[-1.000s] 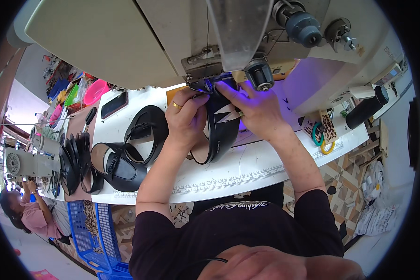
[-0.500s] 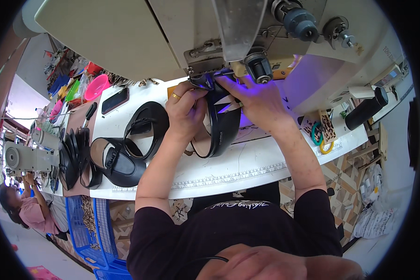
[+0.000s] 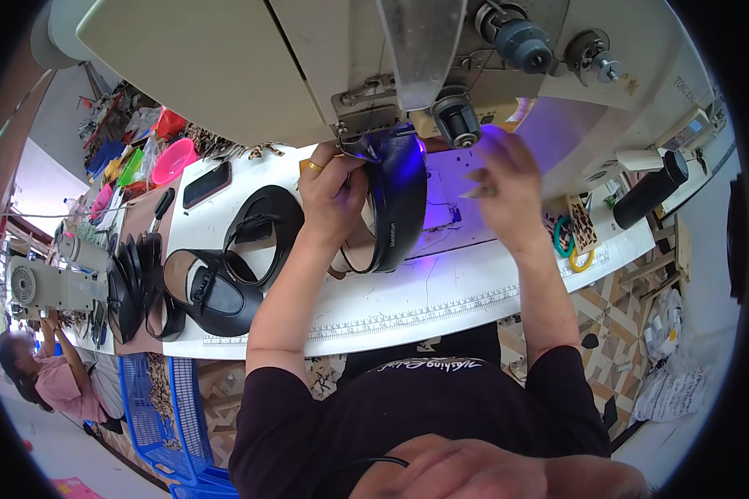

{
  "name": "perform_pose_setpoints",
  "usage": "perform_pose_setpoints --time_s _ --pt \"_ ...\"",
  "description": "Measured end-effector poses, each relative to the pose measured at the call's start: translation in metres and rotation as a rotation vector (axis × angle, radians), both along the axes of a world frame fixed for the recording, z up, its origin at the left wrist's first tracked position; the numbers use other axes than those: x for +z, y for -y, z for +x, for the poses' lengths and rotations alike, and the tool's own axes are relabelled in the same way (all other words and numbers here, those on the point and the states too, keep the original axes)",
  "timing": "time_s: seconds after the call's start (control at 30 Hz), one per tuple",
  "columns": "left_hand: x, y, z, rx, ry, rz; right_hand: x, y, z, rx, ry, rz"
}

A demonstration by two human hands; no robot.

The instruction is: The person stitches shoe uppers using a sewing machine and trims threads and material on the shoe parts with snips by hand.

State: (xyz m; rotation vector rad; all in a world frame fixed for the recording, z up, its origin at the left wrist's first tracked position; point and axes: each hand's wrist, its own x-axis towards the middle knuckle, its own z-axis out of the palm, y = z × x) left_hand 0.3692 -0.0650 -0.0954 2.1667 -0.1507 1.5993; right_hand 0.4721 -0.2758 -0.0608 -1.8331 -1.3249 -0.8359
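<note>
My left hand [image 3: 331,190], with a ring on one finger, pinches the edge of a black shoe upper [image 3: 405,204] with a pale lining. The upper curves down from under the head of a sewing machine [image 3: 216,75], where violet light falls on it. To the right of the upper and apart from it, my right hand [image 3: 512,191] is smeared by motion. Its fingers are closed round small scissors [image 3: 479,185], whose blades point left. Where the upper meets the needle is hidden behind machine parts.
More black shoe uppers [image 3: 216,291] lie left of my left arm. A phone [image 3: 207,185] rests behind them. A printed ruler strip [image 3: 416,309] runs along the table's front edge. Tape rolls [image 3: 582,259] and a black cylinder [image 3: 651,191] are right. A blue basket [image 3: 189,407] stands below; another person [image 3: 62,370] works far left.
My right hand has drawn away to the right from the machine with the scissors, off the shoe upper. My left hand keeps its hold on the upper, nearly in place.
</note>
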Motion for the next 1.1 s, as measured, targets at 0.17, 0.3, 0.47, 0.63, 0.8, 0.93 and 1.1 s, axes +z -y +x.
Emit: perform_pose_setpoints --time_s 0.17,0.3,0.47,0.63,0.8,0.93,1.1 --pt "-0.005 -0.001 0.005 -0.022 0.026 -0.026 0.011 0.058 0.010 -0.236 0.185 0.254" --pt "0.000 0.006 0.004 0.007 0.026 -0.025 0.007 0.092 0.023 -0.468 0.173 0.340" --pt "-0.004 0.010 0.006 0.035 0.050 -0.031 -0.004 0.106 0.038 -0.593 0.212 0.318" --pt "-0.002 0.013 0.013 0.042 0.091 0.015 0.000 0.114 0.042 -0.607 0.211 0.260" --pt "-0.001 0.018 0.009 0.052 0.092 0.038 -0.014 0.117 0.042 -0.618 0.190 0.225" --pt "-0.005 0.018 0.009 0.078 0.099 0.049 -0.024 0.119 0.043 -0.562 0.176 0.270" --pt "-0.006 0.028 0.002 0.024 0.098 0.037 -0.027 0.121 0.043 -0.560 0.194 0.258"
